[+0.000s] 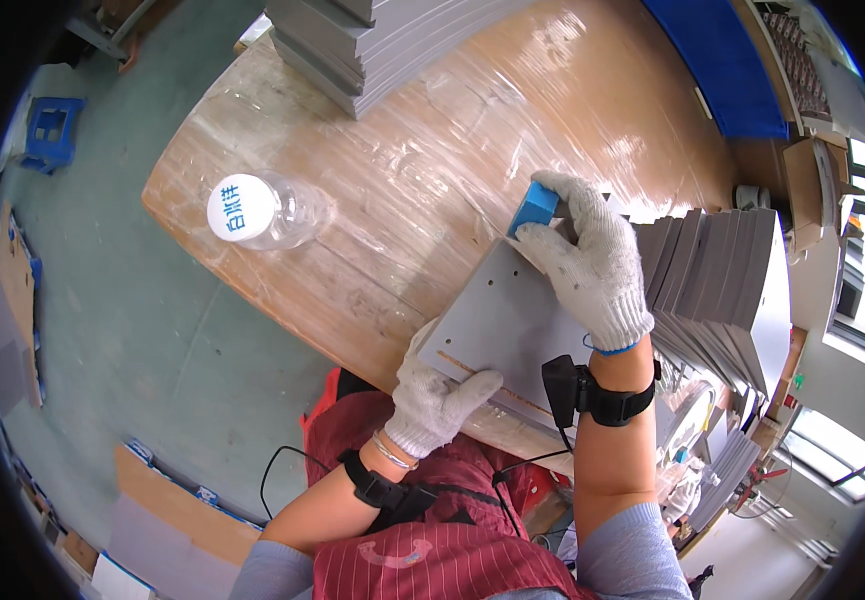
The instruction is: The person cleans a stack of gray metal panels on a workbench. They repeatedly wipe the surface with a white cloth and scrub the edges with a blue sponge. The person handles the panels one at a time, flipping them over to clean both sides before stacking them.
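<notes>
A grey panel [497,325] with several small drilled holes lies tilted at the table's near edge, in front of my body. My gloved left hand [439,402] grips its near left edge, thumb on top and fingers out of sight beneath. In my gloved right hand [592,250] is a small blue block [534,208], pinched between thumb and fingers at the panel's far edge. A brownish line runs along the panel's near side. Whether the block touches the panel's edge is hard to make out.
A clear bottle with a white cap [242,208] stands left on the film-covered wooden table [392,180]. One stack of grey panels [352,50] rises at the back, another stack [727,285] at the right. A blue plastic stool [52,132] sits on the floor.
</notes>
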`<state>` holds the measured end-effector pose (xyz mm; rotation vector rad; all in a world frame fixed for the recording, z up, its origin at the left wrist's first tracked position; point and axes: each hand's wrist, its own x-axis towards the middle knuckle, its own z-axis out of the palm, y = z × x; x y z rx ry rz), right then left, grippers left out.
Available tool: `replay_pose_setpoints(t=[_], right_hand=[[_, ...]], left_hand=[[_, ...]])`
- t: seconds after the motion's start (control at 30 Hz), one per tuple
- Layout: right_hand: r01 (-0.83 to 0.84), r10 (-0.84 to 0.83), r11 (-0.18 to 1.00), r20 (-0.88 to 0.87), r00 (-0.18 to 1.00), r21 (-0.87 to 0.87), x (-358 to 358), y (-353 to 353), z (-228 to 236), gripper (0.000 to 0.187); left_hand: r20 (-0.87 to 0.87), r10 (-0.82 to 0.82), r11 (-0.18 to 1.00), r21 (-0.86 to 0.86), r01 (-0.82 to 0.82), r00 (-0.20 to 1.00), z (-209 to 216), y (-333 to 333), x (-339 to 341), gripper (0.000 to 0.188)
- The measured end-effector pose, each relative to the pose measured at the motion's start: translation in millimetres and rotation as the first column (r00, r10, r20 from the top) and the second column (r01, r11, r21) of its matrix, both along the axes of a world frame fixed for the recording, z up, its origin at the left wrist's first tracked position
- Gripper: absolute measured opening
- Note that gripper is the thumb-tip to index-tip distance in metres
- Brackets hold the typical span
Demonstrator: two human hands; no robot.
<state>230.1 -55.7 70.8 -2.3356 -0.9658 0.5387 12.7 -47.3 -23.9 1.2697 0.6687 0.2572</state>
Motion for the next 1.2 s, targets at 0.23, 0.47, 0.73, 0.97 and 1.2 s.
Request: replay_pose_setpoints(t=[0.23, 0.47, 0.73, 0.97, 1.2], right_hand=[[-0.033, 0.029, 0.998, 0.085, 0.996, 0.045, -12.5, 0.3, 3.2, 0.041], [0.034, -0.037, 0.999, 0.075, 0.997, 0.035, -17.8, 0.9, 3.0, 0.044], [0.295, -0.29, 0.951, -0.061, 0.955, 0.095, -26.0, -4.2, -5.1, 0.044], [0.289, -0.292, 0.955, 0.041, 0.955, 0.068, -27.5, -46.2, -8.2, 0.041], [0.481, -0.485, 0.874, 0.059, 0.873, 0.07, -26.9, -140.7, -5.2, 0.041]], left_hand=[[0.025, 0.039, 0.999, -0.018, -0.039, 0.999, -2.2, -5.4, -2.0, 0.039], [0.013, 0.054, 0.994, -0.096, -0.052, 0.998, -1.4, -5.3, -2.4, 0.041], [0.043, 0.034, 0.999, 0.008, -0.035, 0.998, -5.5, -8.2, -1.9, 0.023], [-0.055, 0.114, 0.96, -0.25, -0.124, 0.992, -2.9, -7.7, -3.3, 0.03], [0.037, 0.347, 0.906, -0.271, -0.325, 0.937, 28.0, 16.1, 10.8, 0.068]])
